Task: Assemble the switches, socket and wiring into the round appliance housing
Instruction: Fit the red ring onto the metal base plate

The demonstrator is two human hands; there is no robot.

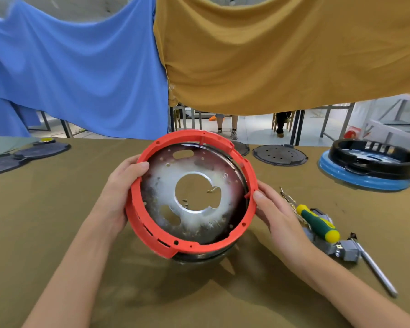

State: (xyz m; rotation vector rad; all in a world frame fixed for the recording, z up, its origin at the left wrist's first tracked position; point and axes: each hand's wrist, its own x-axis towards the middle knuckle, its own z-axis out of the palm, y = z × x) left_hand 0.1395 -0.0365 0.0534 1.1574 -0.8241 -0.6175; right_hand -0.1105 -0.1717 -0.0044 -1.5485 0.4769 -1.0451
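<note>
At frame centre, both hands held the housing [191, 194] tilted above the counter [57, 209]: left hand [118, 192] and right hand [273, 210] had fingers clamped on its red rim. A screwdriver [317, 222] lay right.

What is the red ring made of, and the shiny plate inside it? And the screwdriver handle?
The red ring looks like matt moulded plastic: even colour, slots and small holes. The plate seems to be metal, since it shines and reflects light, with punched holes. The screwdriver handle looks like green and yellow plastic or rubber; which one is hard to tell.
</note>
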